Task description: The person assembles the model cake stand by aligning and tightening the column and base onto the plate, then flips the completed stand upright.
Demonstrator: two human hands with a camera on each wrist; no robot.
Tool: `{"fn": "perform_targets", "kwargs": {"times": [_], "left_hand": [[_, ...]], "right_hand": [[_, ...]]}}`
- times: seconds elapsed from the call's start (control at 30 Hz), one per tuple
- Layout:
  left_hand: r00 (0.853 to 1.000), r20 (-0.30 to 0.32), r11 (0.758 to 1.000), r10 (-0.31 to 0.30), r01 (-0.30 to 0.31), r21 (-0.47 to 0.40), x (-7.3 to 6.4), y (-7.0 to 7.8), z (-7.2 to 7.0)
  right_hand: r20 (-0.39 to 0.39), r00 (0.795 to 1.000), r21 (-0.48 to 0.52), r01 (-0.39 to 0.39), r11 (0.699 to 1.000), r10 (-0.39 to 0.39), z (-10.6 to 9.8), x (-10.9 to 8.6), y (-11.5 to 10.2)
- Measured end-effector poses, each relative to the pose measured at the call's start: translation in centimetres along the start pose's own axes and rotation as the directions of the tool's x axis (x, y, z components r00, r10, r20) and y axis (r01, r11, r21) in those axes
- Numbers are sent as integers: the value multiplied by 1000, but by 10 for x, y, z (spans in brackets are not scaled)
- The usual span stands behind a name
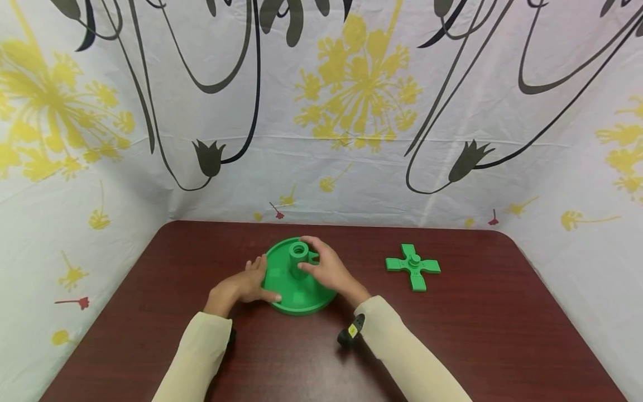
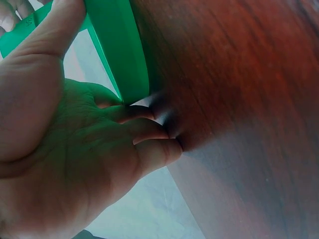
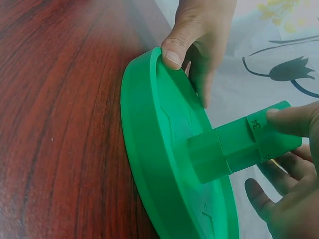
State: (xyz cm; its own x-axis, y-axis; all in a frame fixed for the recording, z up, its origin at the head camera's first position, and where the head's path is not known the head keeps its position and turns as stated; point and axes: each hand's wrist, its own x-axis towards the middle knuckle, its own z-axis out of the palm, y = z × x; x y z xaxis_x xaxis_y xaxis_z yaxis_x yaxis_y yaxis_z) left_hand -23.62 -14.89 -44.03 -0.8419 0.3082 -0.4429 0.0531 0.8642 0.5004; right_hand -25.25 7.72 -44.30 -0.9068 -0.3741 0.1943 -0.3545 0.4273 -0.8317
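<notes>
A round green tray-like base [image 1: 301, 307] with a raised rim lies on the table, left of its middle. From its center rises an upright green post [image 1: 298, 257] with a threaded hole in its top. My left hand [image 1: 243, 286] holds the base's left rim, thumb over the edge and fingers along the outer side. With thumb and fingers around its upper part, my right hand [image 1: 331, 271] grips the post. In the right wrist view, the post [image 3: 239, 144] is faceted and bears small engraved marks. A small green projection shows beside the post, partly hidden by the right fingers.
A green cross-shaped piece [image 1: 417, 271] with a central knob lies on the dark red-brown table [image 1: 482, 335], right of the base. A patterned white cloth [image 1: 361, 184] hangs behind the table and along its sides.
</notes>
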Motion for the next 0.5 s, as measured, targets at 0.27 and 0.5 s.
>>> {"fn": "perform_targets", "kwargs": {"times": [0.27, 0.5], "left_hand": [[1000, 2, 1000, -5, 5, 8, 1, 0, 0], [1000, -5, 1000, 1, -1, 8, 1, 0, 0]], "right_hand": [[-27, 999, -6, 18, 1000, -19, 1, 0, -1], [-49, 998, -39, -33, 999, 31, 3, 0, -1]]}}
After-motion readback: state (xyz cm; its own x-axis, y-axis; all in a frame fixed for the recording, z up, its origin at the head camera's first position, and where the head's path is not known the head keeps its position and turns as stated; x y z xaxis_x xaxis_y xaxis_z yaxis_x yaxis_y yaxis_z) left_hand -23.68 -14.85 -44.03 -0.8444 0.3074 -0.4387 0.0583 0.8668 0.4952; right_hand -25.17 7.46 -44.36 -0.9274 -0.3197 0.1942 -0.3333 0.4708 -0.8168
